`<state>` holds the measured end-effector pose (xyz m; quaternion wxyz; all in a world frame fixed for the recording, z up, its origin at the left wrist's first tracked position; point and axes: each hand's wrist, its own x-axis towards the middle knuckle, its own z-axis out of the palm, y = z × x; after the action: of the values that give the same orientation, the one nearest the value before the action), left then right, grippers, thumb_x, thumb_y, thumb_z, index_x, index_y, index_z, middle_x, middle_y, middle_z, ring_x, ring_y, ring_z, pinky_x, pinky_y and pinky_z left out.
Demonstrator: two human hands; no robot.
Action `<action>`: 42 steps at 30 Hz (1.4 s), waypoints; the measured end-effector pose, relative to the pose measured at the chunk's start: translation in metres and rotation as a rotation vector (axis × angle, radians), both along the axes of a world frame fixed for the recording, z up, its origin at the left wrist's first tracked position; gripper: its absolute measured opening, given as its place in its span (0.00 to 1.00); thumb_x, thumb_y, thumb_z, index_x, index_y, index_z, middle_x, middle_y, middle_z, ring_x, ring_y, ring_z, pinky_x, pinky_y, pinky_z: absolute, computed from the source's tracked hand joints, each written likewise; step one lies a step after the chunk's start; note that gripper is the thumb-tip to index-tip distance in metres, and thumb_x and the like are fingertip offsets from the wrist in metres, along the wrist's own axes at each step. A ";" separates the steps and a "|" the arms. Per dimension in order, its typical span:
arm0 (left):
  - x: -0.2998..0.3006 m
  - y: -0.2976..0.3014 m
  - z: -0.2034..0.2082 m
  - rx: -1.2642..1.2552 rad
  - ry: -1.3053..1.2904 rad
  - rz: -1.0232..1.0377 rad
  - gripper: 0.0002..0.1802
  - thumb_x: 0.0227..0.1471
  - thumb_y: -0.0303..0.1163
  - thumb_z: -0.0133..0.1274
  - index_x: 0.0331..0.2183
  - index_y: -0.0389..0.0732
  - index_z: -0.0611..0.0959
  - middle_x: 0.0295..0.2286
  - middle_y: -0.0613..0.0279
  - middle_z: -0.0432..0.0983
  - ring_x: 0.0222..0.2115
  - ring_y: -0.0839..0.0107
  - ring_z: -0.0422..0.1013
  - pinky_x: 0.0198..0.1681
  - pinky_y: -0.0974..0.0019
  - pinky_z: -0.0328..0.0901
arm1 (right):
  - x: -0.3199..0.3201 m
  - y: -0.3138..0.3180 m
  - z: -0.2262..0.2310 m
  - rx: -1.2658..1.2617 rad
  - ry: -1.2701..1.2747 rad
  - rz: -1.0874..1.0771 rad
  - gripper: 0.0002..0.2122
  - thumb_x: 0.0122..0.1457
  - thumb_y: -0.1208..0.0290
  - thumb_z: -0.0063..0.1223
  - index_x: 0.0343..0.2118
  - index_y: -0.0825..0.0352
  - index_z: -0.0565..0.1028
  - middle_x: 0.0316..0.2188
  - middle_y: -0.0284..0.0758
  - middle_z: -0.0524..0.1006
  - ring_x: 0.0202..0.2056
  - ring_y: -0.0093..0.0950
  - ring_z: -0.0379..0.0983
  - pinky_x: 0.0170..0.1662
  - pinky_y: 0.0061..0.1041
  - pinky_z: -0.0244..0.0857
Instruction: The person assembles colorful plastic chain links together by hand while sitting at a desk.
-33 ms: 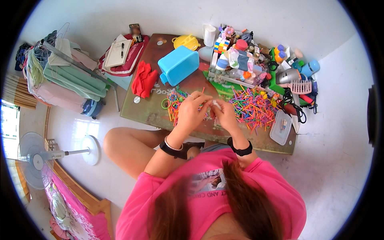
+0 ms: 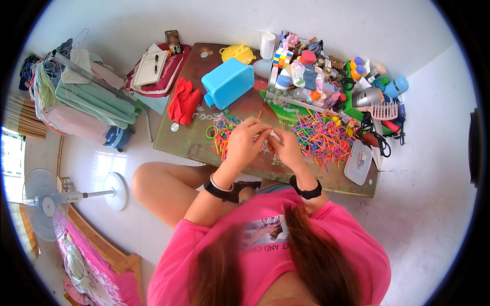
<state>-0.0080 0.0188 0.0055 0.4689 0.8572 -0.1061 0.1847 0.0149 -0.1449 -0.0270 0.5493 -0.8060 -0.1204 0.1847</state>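
White piece [image 2: 275, 135]: sat nr-side of blue plastic tub [image 2: 228, 84]
L hand [image 2: 247, 138]: fingers bunched, hold unclear
R hand [image 2: 287, 149]: pinched piece
Pinch: light, steady prob. suited

A white, round-based pedestal fan [image 2: 49, 206] stands near a grey metal rack [image 2: 93, 78] hung with mint-green cloth [image 2: 92, 103].

Clock centred on the hands [image 2: 247, 137], 12 towards the wall [image 2: 337, 20]; seen from where I stand. Hands over desk [image 2: 176, 145], small piece [image 2: 275, 136] at fingertips. Stick pile [image 2: 220, 140] at 9, second pile [image 2: 326, 140] at 3, both on desk. Tub [image 2: 229, 81] at 11, dish [image 2: 240, 51] behind it. Jug [image 2: 267, 46] at 12. Cloth [image 2: 184, 102] at 10. Loaded tray [image 2: 298, 103] at 1, shallow box [image 2: 354, 173] near 4. Off desk: fan [image 2: 48, 205] at 8.
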 end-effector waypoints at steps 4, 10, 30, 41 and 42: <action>0.002 0.004 -0.007 -0.025 0.064 -0.064 0.06 0.46 0.25 0.58 0.31 0.38 0.83 0.28 0.56 0.76 0.28 0.56 0.74 0.30 0.60 0.68 | -0.001 -0.001 -0.003 0.012 -0.126 0.004 0.10 0.58 0.71 0.48 0.40 0.66 0.75 0.24 0.37 0.78 0.26 0.20 0.74 0.28 0.19 0.62; 0.002 0.007 -0.007 -0.073 0.132 -0.085 0.06 0.45 0.24 0.59 0.31 0.37 0.83 0.28 0.58 0.77 0.28 0.62 0.73 0.29 0.64 0.67 | 0.005 -0.008 -0.021 0.414 0.189 0.045 0.09 0.60 0.71 0.48 0.41 0.68 0.76 0.26 0.31 0.78 0.27 0.15 0.72 0.28 0.15 0.61; 0.027 0.012 -0.074 -0.035 0.218 0.160 0.07 0.47 0.24 0.57 0.32 0.36 0.82 0.29 0.56 0.79 0.29 0.65 0.76 0.30 0.65 0.69 | 0.026 -0.056 -0.045 -0.169 -0.340 -0.278 0.07 0.52 0.75 0.56 0.35 0.67 0.78 0.27 0.37 0.77 0.29 0.32 0.74 0.32 0.29 0.65; 0.081 -0.009 -0.111 0.528 0.122 0.235 0.12 0.43 0.36 0.61 0.29 0.41 0.80 0.32 0.57 0.71 0.36 0.58 0.70 0.36 0.56 0.65 | 0.025 -0.067 -0.054 -0.401 -0.487 -0.271 0.12 0.51 0.75 0.54 0.40 0.67 0.72 0.37 0.41 0.73 0.35 0.43 0.72 0.37 0.38 0.66; 0.083 -0.012 -0.111 0.579 0.149 0.242 0.12 0.42 0.36 0.61 0.29 0.41 0.79 0.32 0.57 0.71 0.36 0.58 0.70 0.36 0.56 0.65 | 0.024 -0.064 -0.059 -0.379 -0.527 -0.251 0.13 0.51 0.76 0.54 0.41 0.67 0.71 0.37 0.41 0.72 0.35 0.44 0.72 0.36 0.39 0.66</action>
<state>0.0755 0.0070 -0.1055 0.1869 0.9725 -0.0170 0.1378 0.0392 -0.2088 -0.0861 0.3584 -0.9222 -0.1216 -0.0796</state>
